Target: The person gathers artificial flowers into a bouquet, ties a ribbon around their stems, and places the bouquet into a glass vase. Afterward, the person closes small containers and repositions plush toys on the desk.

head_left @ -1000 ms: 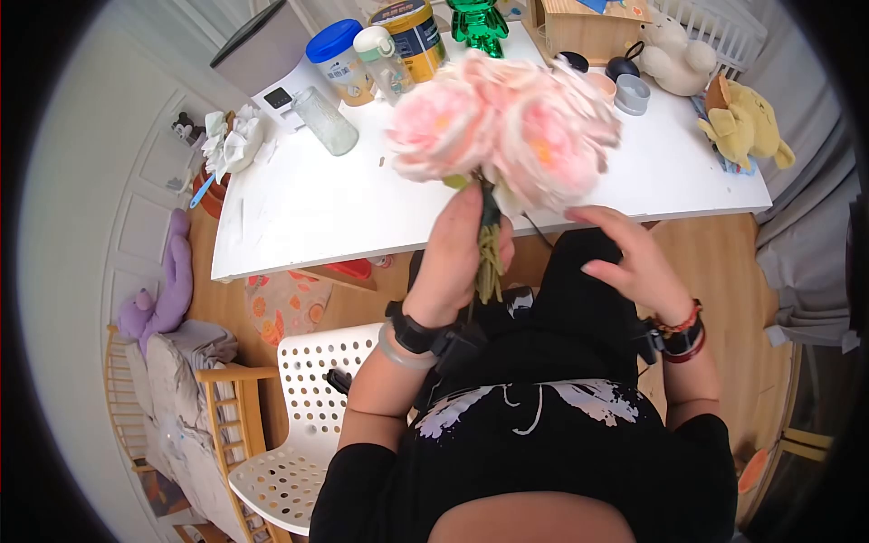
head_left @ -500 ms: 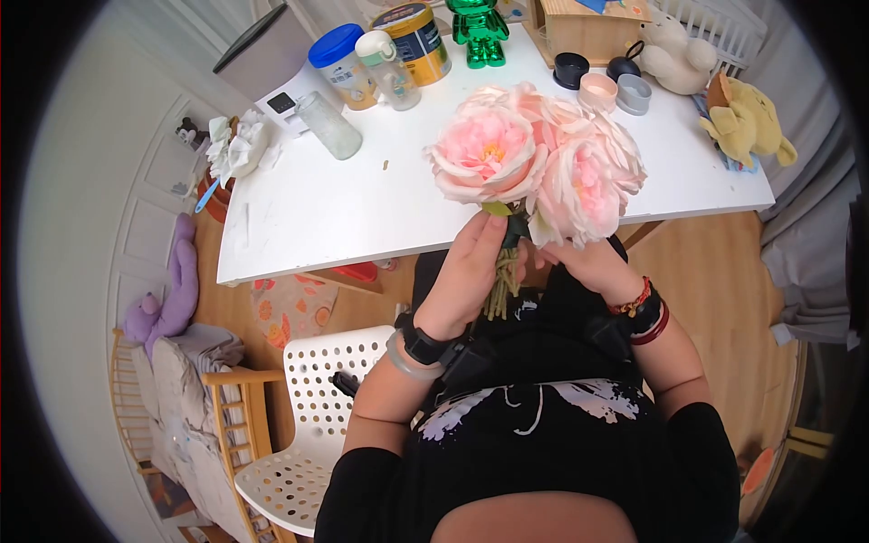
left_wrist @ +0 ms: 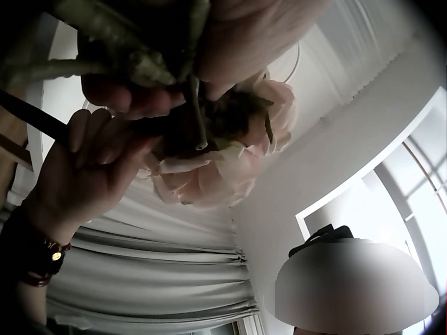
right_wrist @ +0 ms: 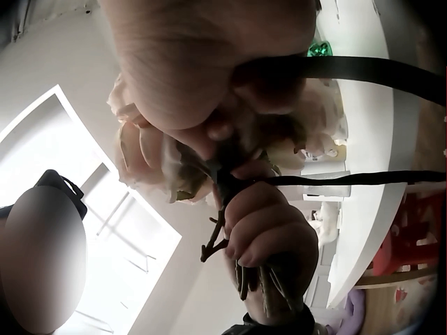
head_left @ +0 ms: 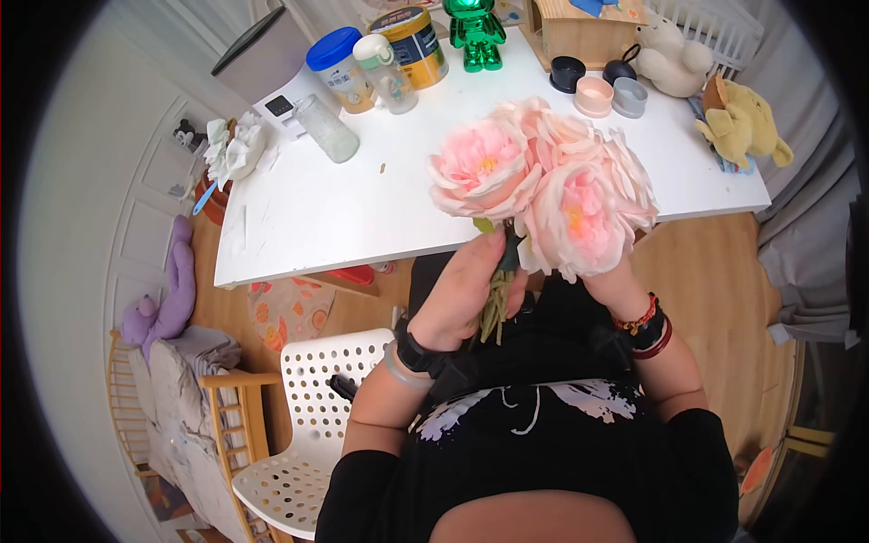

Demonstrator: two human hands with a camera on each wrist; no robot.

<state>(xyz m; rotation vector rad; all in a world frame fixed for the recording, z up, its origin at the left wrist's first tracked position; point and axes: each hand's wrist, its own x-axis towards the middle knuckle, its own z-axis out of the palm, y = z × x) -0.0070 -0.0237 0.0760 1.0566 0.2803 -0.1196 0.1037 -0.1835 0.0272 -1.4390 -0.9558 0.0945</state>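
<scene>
A bouquet of pale pink flowers [head_left: 579,217] is held over the near edge of the table. The left hand [head_left: 460,294] grips its green stems [head_left: 494,312] just below the blooms; in the right wrist view that hand's fingers [right_wrist: 269,227] curl round them. Partly hidden by the blooms in the head view, the right hand [head_left: 618,288] is close beside the stems. A black ribbon [right_wrist: 370,70] runs from its curled fingers, also seen in the left wrist view, where the right hand [left_wrist: 91,174] pinches the ribbon [left_wrist: 35,117]. Another black length [right_wrist: 370,178] trails from the stems.
On the white table [head_left: 317,217] stand a glass vase [head_left: 328,131], tubs, a bottle [head_left: 387,77], a green figure [head_left: 477,36], small round containers [head_left: 594,96] and plush toys [head_left: 744,127]. A white perforated chair [head_left: 317,398] is left of the person.
The bouquet and left hand have moved right and towards the body. The right hand, earlier apart from the bouquet, has come in beside the stems behind the blooms.
</scene>
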